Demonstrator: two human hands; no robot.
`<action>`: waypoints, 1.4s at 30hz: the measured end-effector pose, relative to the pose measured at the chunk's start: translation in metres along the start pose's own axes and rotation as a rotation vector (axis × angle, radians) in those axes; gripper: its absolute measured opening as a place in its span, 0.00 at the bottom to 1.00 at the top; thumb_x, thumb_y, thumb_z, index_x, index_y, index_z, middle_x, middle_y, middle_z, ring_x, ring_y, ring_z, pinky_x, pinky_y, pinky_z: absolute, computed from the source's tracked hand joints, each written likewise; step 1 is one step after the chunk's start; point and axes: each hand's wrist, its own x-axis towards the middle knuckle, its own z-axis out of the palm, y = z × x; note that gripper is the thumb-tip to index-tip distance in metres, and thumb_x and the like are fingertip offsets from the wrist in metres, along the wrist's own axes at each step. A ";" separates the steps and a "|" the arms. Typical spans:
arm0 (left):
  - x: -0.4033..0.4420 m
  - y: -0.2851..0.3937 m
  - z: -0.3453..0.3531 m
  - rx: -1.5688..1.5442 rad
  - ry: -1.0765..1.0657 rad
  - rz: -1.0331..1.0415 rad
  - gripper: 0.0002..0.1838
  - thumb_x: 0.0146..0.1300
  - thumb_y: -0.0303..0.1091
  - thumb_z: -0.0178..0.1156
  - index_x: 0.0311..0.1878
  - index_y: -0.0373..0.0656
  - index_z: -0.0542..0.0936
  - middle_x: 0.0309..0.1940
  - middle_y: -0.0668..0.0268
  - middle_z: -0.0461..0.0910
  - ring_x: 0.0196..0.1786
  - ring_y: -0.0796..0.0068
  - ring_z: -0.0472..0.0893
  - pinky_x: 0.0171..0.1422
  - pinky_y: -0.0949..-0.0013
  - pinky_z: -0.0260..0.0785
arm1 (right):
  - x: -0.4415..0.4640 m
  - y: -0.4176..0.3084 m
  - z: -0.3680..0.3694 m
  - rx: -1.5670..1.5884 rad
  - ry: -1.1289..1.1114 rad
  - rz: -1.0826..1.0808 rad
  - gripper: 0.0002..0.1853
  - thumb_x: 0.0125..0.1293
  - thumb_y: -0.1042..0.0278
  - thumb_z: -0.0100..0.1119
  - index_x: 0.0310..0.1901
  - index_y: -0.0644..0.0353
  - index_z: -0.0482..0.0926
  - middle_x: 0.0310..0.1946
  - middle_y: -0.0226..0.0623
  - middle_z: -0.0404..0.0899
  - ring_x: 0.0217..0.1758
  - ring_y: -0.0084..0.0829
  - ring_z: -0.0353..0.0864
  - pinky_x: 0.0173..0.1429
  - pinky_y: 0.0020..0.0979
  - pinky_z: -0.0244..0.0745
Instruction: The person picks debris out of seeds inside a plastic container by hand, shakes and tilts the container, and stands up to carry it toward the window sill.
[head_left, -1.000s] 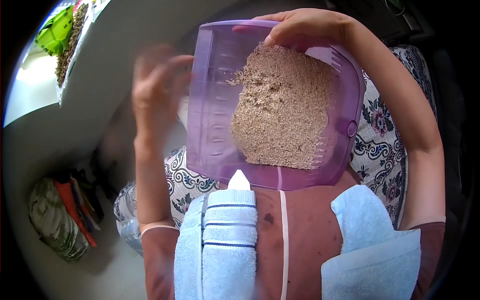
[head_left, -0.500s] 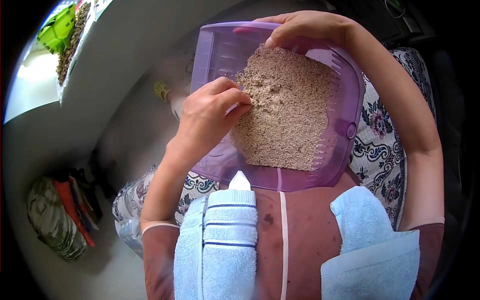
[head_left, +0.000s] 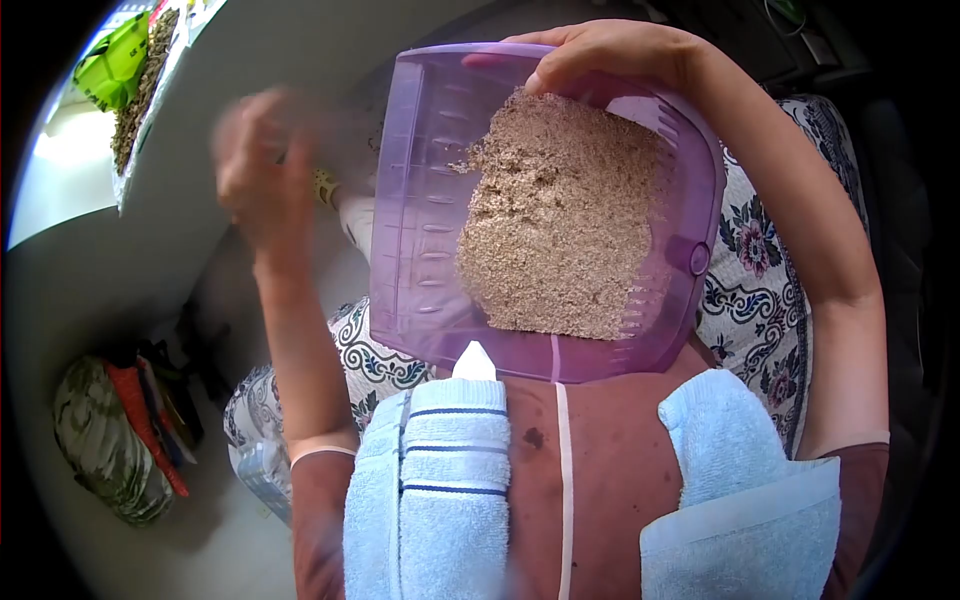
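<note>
Right hand [head_left: 590,62] grasped purple tray [head_left: 412,235] by far rim; near edge apparently braced against brown shirt [head_left: 612,450], likely so one hand could steady grain [head_left: 562,230] spread inside. Left hand [head_left: 262,165] hung apart, left of tray, blurred: clenched or released, could not tell.

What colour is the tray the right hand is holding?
Translucent purple tray; it shows in the head view.

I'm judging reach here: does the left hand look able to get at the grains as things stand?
Probably yes. The left hand, blurred, is off the tray's left side; the grains lie uncovered there, and the right hand holds the far rim.
</note>
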 end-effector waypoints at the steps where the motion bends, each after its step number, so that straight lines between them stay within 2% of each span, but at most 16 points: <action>1: 0.009 -0.001 -0.002 0.169 0.074 0.087 0.14 0.56 0.21 0.68 0.46 0.44 0.85 0.44 0.65 0.82 0.35 0.79 0.80 0.39 0.79 0.74 | 0.000 -0.002 0.000 -0.007 -0.021 0.001 0.35 0.59 0.61 0.58 0.71 0.46 0.66 0.45 0.35 0.82 0.41 0.21 0.81 0.44 0.23 0.77; 2: 0.018 -0.001 -0.003 0.343 0.164 0.162 0.14 0.56 0.21 0.68 0.47 0.45 0.85 0.46 0.65 0.81 0.35 0.79 0.80 0.39 0.79 0.74 | 0.001 -0.003 0.001 -0.005 -0.009 -0.011 0.34 0.60 0.62 0.58 0.71 0.46 0.66 0.44 0.34 0.82 0.40 0.20 0.81 0.44 0.22 0.77; 4: 0.012 0.018 -0.006 -0.147 -0.013 0.119 0.14 0.56 0.21 0.68 0.46 0.45 0.85 0.49 0.65 0.80 0.36 0.79 0.79 0.39 0.78 0.74 | 0.001 -0.003 0.004 0.000 0.013 -0.024 0.34 0.60 0.62 0.58 0.71 0.46 0.66 0.43 0.32 0.82 0.38 0.18 0.80 0.42 0.21 0.76; 6: -0.005 0.054 -0.005 -0.629 -0.505 0.098 0.12 0.56 0.21 0.68 0.43 0.44 0.86 0.43 0.66 0.82 0.38 0.79 0.81 0.38 0.77 0.76 | 0.004 -0.002 0.004 0.037 -0.006 0.007 0.34 0.60 0.62 0.58 0.71 0.46 0.66 0.42 0.31 0.82 0.38 0.17 0.80 0.42 0.21 0.76; 7: -0.012 0.069 -0.003 -0.669 -0.625 0.097 0.10 0.55 0.22 0.68 0.41 0.44 0.86 0.40 0.67 0.82 0.38 0.79 0.82 0.37 0.77 0.77 | 0.005 -0.003 0.003 0.052 -0.013 0.019 0.34 0.60 0.62 0.58 0.71 0.46 0.66 0.41 0.31 0.82 0.38 0.17 0.80 0.41 0.21 0.76; 9: -0.021 0.087 0.009 -0.559 -0.613 0.267 0.10 0.55 0.27 0.69 0.42 0.45 0.86 0.38 0.68 0.82 0.35 0.74 0.84 0.37 0.72 0.78 | 0.005 -0.005 0.004 0.019 -0.008 0.025 0.34 0.60 0.62 0.57 0.71 0.46 0.66 0.41 0.31 0.82 0.38 0.17 0.80 0.42 0.21 0.76; 17: -0.027 0.100 0.030 -0.455 -0.599 0.395 0.08 0.55 0.30 0.70 0.38 0.45 0.86 0.35 0.68 0.82 0.32 0.68 0.84 0.37 0.70 0.77 | 0.001 -0.002 0.004 0.044 -0.014 -0.004 0.34 0.60 0.64 0.57 0.71 0.47 0.67 0.41 0.32 0.82 0.39 0.19 0.81 0.44 0.22 0.77; 20: -0.028 0.102 0.029 -0.524 -0.590 0.302 0.06 0.54 0.30 0.70 0.37 0.44 0.86 0.33 0.67 0.82 0.30 0.71 0.83 0.35 0.72 0.77 | -0.003 -0.003 0.004 0.041 -0.014 -0.001 0.33 0.61 0.64 0.57 0.71 0.47 0.66 0.43 0.33 0.82 0.40 0.20 0.82 0.46 0.23 0.78; 24: -0.018 0.100 0.017 -0.686 -0.716 0.018 0.06 0.56 0.30 0.70 0.36 0.42 0.85 0.31 0.65 0.84 0.28 0.77 0.82 0.33 0.77 0.74 | -0.006 0.000 0.006 0.126 -0.027 -0.006 0.33 0.62 0.65 0.56 0.71 0.48 0.65 0.44 0.34 0.82 0.42 0.20 0.82 0.47 0.24 0.78; 31: -0.019 0.092 0.016 -0.432 -0.562 0.351 0.06 0.60 0.31 0.66 0.38 0.42 0.82 0.30 0.66 0.82 0.28 0.74 0.81 0.31 0.74 0.73 | -0.001 0.004 0.005 0.108 -0.042 -0.019 0.33 0.62 0.65 0.56 0.71 0.47 0.65 0.44 0.35 0.82 0.41 0.20 0.82 0.45 0.23 0.78; 33: -0.016 0.068 0.011 -0.515 -0.489 0.163 0.07 0.64 0.33 0.64 0.41 0.42 0.81 0.30 0.66 0.81 0.28 0.72 0.81 0.32 0.73 0.74 | -0.001 0.002 0.003 0.061 -0.029 -0.023 0.33 0.61 0.64 0.56 0.71 0.47 0.65 0.43 0.35 0.82 0.40 0.20 0.81 0.44 0.23 0.78; 34: -0.012 0.037 0.006 -0.614 -0.452 -0.045 0.08 0.65 0.33 0.63 0.45 0.42 0.80 0.33 0.65 0.82 0.30 0.73 0.81 0.34 0.73 0.74 | -0.002 0.001 0.003 0.029 -0.015 -0.028 0.33 0.61 0.64 0.57 0.71 0.47 0.65 0.43 0.34 0.82 0.40 0.20 0.81 0.44 0.23 0.78; 36: 0.005 -0.015 -0.001 -0.083 -0.154 0.025 0.11 0.66 0.33 0.62 0.50 0.43 0.80 0.40 0.64 0.81 0.37 0.76 0.81 0.38 0.74 0.75 | -0.004 0.003 0.004 0.020 0.001 -0.034 0.33 0.61 0.63 0.57 0.71 0.47 0.66 0.43 0.34 0.82 0.39 0.19 0.81 0.43 0.22 0.78; 38: 0.016 -0.019 -0.009 0.393 0.039 0.242 0.14 0.65 0.31 0.62 0.54 0.44 0.79 0.47 0.64 0.80 0.42 0.78 0.80 0.41 0.75 0.75 | -0.002 0.004 0.004 0.060 -0.004 -0.038 0.33 0.60 0.63 0.58 0.70 0.47 0.67 0.42 0.34 0.81 0.39 0.19 0.80 0.42 0.22 0.77; 40: 0.012 0.003 -0.019 0.095 -0.112 0.129 0.16 0.65 0.30 0.63 0.55 0.44 0.79 0.52 0.63 0.79 0.45 0.77 0.79 0.42 0.75 0.75 | -0.001 0.002 0.003 0.036 -0.003 -0.031 0.33 0.60 0.62 0.58 0.70 0.47 0.67 0.42 0.33 0.82 0.39 0.19 0.80 0.42 0.22 0.77; 42: -0.007 0.038 -0.015 -0.644 -0.516 -0.012 0.11 0.60 0.22 0.64 0.45 0.45 0.85 0.45 0.65 0.82 0.39 0.77 0.81 0.41 0.75 0.75 | 0.002 0.002 0.006 0.028 -0.012 -0.017 0.33 0.60 0.62 0.58 0.70 0.46 0.67 0.42 0.33 0.82 0.39 0.19 0.80 0.43 0.21 0.77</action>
